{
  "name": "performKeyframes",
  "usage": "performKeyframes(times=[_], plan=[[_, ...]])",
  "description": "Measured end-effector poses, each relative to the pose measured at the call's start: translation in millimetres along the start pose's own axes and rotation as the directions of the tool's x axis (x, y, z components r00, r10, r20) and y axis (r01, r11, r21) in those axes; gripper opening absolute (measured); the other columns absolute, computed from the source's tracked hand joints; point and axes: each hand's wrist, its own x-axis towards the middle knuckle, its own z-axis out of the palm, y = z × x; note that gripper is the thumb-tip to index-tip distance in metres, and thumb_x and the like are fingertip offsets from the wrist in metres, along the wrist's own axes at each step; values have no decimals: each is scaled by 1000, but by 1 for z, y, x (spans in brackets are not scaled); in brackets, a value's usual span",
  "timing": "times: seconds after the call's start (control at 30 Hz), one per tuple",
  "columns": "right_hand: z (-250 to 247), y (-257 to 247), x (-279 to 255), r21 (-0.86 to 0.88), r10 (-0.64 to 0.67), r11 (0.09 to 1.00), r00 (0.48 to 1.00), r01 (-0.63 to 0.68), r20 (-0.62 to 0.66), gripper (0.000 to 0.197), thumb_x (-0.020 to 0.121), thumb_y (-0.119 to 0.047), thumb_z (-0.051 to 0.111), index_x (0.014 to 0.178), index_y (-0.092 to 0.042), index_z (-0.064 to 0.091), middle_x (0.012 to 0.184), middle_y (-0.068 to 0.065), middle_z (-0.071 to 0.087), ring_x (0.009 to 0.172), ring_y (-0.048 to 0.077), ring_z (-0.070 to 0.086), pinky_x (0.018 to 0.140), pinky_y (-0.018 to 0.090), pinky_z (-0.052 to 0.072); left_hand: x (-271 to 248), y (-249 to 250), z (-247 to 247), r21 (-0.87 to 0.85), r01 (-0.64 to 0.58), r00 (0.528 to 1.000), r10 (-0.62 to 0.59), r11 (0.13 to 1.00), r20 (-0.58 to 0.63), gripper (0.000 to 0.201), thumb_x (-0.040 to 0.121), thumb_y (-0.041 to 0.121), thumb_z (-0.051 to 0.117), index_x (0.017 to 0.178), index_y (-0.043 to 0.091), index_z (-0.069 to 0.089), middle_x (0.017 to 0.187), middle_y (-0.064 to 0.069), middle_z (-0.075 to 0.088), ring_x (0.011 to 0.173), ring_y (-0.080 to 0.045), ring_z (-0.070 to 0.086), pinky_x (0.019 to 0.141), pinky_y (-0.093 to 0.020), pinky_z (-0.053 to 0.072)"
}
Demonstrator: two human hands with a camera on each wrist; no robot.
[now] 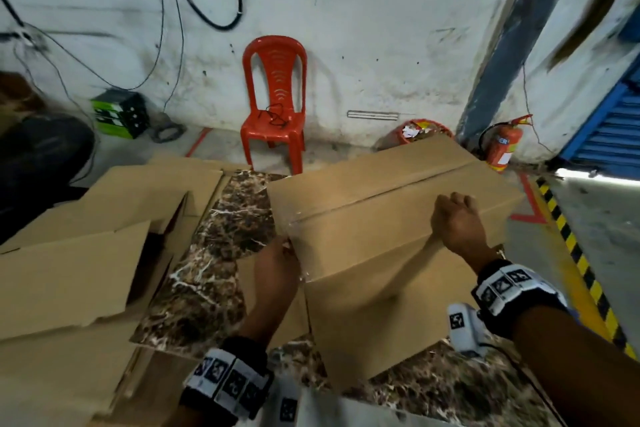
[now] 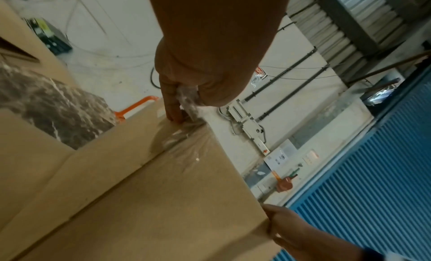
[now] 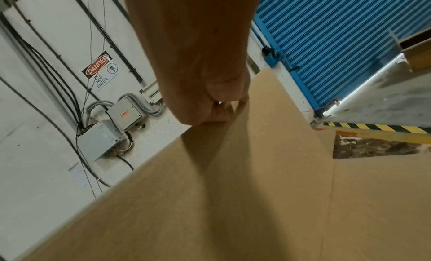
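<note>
Cardboard box [image 1: 381,218] sits centre-right on the marble tabletop [image 1: 235,218]. Left hand [image 1: 275,274] fingers pinch clear tape [image 2: 186,102] at its near-left corner. Right hand [image 1: 460,222], fingers curled on nothing, presses the lid. The top seam looks mostly bare, so sealing has probably just begun.

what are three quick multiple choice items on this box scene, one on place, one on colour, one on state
1. Where is the left hand?
A raised in the air
B at the left corner of the box, pinching clear tape
C behind the person's back

2. What colour is the chair?
A blue
B red
C green

3. How are the box's top flaps?
A closed
B standing open
C torn off

Answers:
1 B, the left wrist view shows the pinch on the tape at the corner.
2 B, its plastic is plainly red.
3 A, the flaps lie flat and meet at a seam.
</note>
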Motion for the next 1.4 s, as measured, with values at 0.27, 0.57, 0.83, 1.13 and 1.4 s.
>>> performKeyframes(times=[0.27, 0.57, 0.83, 1.13, 1.4], plan=[[-28, -119, -55, 216, -107, 971, 994, 99, 24, 75, 78, -52, 23, 131, -12, 59, 138, 17, 53, 126, 36, 49, 99, 39, 43, 28, -33, -12, -155, 30, 998, -37, 988, -43, 15, 93, 18, 60, 101, 14, 72, 93, -2, 72, 78, -17, 65, 72, -34, 53], [23, -234, -110, 50, 25, 998, 997, -29, 76, 85, 89, -73, 13, 154, -20, 25, 164, 17, 10, 151, 35, 1, 118, 59, -3, 160, -61, -18, -212, -39, 971, 87, 976, 224, 32, 102, 31, 38, 115, 10, 59, 101, -17, 65, 87, -30, 61, 79, -37, 51], [10, -203, -89, -88, -131, 981, 931, 170, 340, 108, 76, -75, 54, 157, -31, -3, 164, 8, -16, 149, 36, -15, 114, 67, -6, 166, -67, -5, -307, 243, 910, -107, 920, 400, 32, 103, 31, 44, 79, 16, 57, 71, -4, 55, 63, -23, 53, 58, -32, 44], [-31, -161, -80, -103, 108, 992, 908, -72, 405, 79, 89, -32, 62, 153, -24, 17, 165, -6, 3, 152, 24, 2, 114, 59, 19, 79, -74, 4, -429, 168, 876, 66, 888, 478, 32, 100, 32, 50, 90, 11, 72, 72, -3, 68, 57, -5, 60, 61, -27, 48], [-12, -176, -98, 113, 253, 957, 959, -268, 129, 62, 90, -44, 39, 146, -19, 38, 161, -1, 24, 150, 21, 15, 114, 63, 13, 55, -77, 23, -234, -71, 884, 170, 970, 435, 46, 76, 38, 80, 117, 20, 68, 110, 7, 71, 96, -10, 66, 84, -30, 54]])
